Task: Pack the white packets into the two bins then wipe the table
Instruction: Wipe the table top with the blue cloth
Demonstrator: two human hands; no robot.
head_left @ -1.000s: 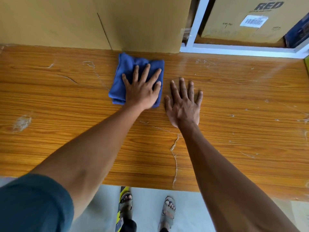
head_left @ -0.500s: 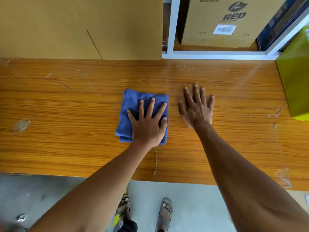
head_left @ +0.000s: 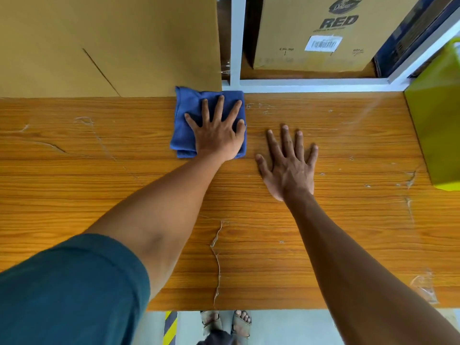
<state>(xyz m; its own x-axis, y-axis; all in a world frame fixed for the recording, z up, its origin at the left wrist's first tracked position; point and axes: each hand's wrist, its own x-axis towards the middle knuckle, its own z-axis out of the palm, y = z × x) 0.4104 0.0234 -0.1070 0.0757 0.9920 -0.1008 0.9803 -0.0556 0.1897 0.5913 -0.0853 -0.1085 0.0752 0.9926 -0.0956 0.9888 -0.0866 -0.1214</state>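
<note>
A folded blue cloth [head_left: 188,120] lies at the far edge of the wooden table [head_left: 99,190], against the cardboard box behind it. My left hand [head_left: 217,131] presses flat on the cloth with fingers spread. Just to its right, my right hand [head_left: 288,163] rests flat on the bare tabletop, fingers straight and apart. At the right edge stands a yellow-green bin [head_left: 435,120]. No white packets are in view.
A large cardboard box [head_left: 107,46] stands behind the table at left. A white shelf frame [head_left: 298,82] holds a "RED" carton [head_left: 323,33] at the back right. The tabletop shows scratches and peeling film. My sandalled feet [head_left: 226,322] stand on the grey floor below.
My left hand has pushed the cloth away from me to the table's far edge. My right hand stays flat on the table beside it.
</note>
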